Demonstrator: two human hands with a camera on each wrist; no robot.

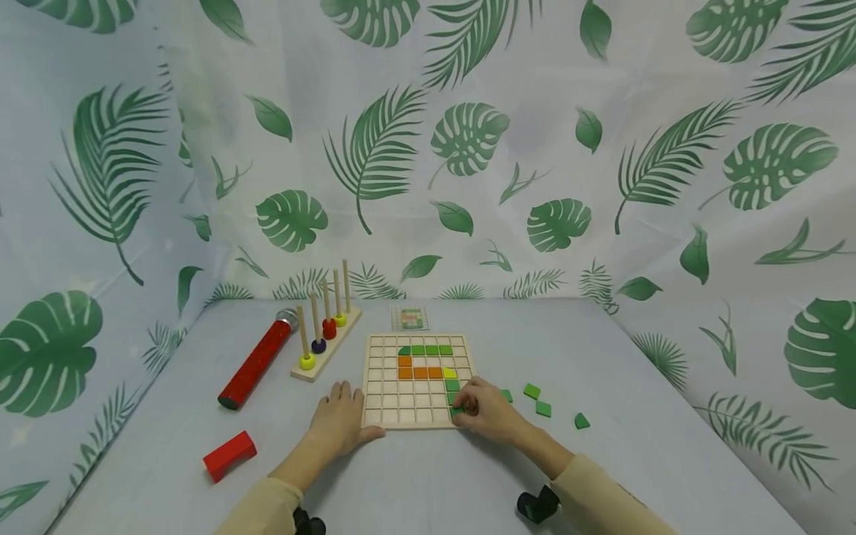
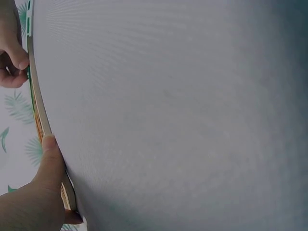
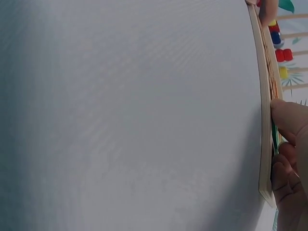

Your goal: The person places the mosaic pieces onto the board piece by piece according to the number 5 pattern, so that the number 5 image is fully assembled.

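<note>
Steadying the wooden grid board (image 1: 414, 416) on the grey table (image 1: 428, 475), your left hand (image 1: 342, 422) lies flat with relaxed fingers at its near-left corner, while your right hand (image 1: 484, 410) pinches a green tile (image 1: 457, 410) over the lower-right cells; tilted, it could jam or jog neighbouring tiles.

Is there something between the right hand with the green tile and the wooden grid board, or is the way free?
Nothing visible is in the way. The right hand pinches a green tile already at the wooden grid board, by its lower right cells. The left hand rests at the board's lower left corner, away from that spot.
</note>
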